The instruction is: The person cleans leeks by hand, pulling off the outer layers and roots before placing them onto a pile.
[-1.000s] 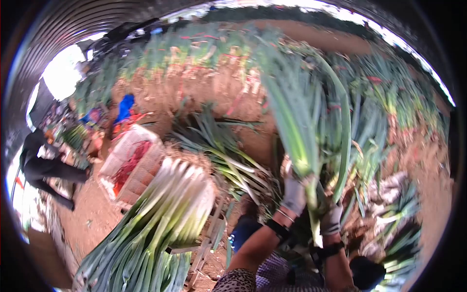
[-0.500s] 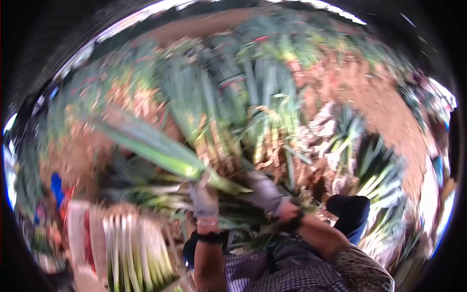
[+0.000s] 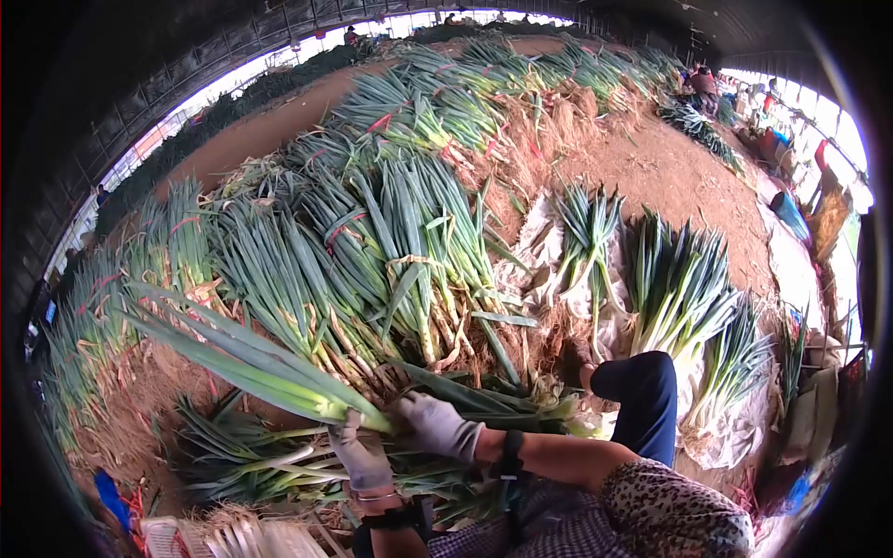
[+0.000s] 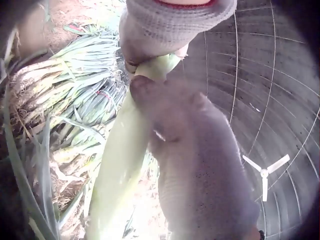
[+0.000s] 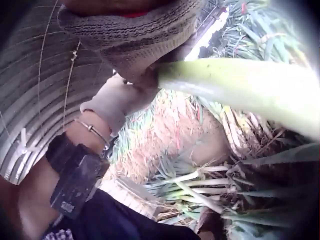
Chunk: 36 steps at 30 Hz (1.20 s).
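One large leek slants across the head view, leaves to the upper left, with its pale lower end between both gloved hands. The left hand grips it from below, near where the leaves join the stem. Beside it, the right hand has its curled fingers at the lower end. In the left wrist view the left hand and right hand meet on the stalk. The right wrist view shows the right hand against the stalk and the left hand behind.
Bundled leeks stand ahead and left. Loose leeks lie below the hands. More leeks rest on pale sheeting at right, beside the wearer's bent knee. A light crate sits lower left.
The view has turned right. The held leek has gone from nearly upright to slanting left, and both hands have swung with it. The pile of trimmed leeks has shifted to the lower left edge.
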### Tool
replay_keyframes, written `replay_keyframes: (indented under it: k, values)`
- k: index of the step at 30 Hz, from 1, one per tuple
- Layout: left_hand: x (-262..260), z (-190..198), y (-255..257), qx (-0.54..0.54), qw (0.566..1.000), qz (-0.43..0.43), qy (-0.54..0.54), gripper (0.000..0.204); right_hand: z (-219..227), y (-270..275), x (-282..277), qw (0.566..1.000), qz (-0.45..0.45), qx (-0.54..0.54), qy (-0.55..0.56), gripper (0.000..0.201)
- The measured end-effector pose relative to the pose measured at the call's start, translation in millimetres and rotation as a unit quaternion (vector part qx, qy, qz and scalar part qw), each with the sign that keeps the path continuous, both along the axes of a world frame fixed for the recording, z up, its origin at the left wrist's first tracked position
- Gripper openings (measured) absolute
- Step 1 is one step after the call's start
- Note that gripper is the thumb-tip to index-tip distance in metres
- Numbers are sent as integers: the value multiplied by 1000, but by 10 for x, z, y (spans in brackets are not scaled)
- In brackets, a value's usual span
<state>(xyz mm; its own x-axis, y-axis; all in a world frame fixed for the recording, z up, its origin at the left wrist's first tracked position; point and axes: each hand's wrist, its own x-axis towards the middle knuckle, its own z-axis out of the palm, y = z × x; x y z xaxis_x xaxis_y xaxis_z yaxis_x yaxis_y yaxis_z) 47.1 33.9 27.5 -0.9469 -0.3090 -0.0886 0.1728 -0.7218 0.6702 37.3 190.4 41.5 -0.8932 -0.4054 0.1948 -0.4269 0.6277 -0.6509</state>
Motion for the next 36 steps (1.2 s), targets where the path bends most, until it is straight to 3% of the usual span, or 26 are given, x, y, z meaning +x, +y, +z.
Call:
replay_keyframes:
  k: [2,6,10,11,14,15,18,19,21,22,25,27,30,31,32,33,34,35,36]
  values:
    - [12,22,32,-36,999,12,17,47,-8,143,-82,992,-10,-104,-65,33]
    - [51,147,31,-29,999,0,17,48,37,106,53,995,-30,4,97,22]
    - [53,-2,-85,-61,998,30,1,41,-38,82,89,1000,-2,-4,16,32]
    - [37,-148,-166,-75,997,35,-11,40,-93,45,115,998,20,46,34,33]
    - [43,72,-57,-73,996,42,10,35,55,101,305,992,71,88,56,36]
    - [23,-93,-167,-91,994,47,-28,34,-47,159,288,995,75,34,64,40]
    - [-8,-16,-88,-111,992,61,-3,32,-46,241,177,996,20,18,84,38]
    - [-32,-156,-146,-122,990,65,-20,31,-61,245,183,998,4,49,39,35]
    - [-67,-211,-210,-128,988,82,-39,24,-10,335,242,999,31,20,29,30]
    - [-11,11,-103,-122,987,94,-45,19,37,403,298,999,48,5,22,28]
    - [-39,-59,-233,-113,986,92,-85,18,-96,567,275,982,87,-170,-5,20]
    - [-34,-81,-257,-117,983,83,-113,19,-189,537,257,943,105,-314,-30,13]
    - [-26,20,-210,-103,980,125,-116,18,-170,471,285,862,95,-424,-261,12]
    - [-15,1,-266,-112,975,133,-137,21,-147,563,300,926,78,-294,-225,15]
    - [-6,-105,-438,-92,982,107,-123,25,-415,701,373,943,92,-259,-187,17]
    - [-42,-154,-520,-96,979,137,-117,25,-896,867,516,957,106,-223,-153,18]
    - [-29,-190,-584,-100,973,174,-111,26,-976,1121,689,960,107,-180,-186,20]
    - [45,-23,-476,-85,979,149,-111,26,-1060,1373,872,961,110,-134,-217,23]
    - [114,178,-373,-71,982,133,-117,28,-850,1641,1040,940,98,-76,-319,26]
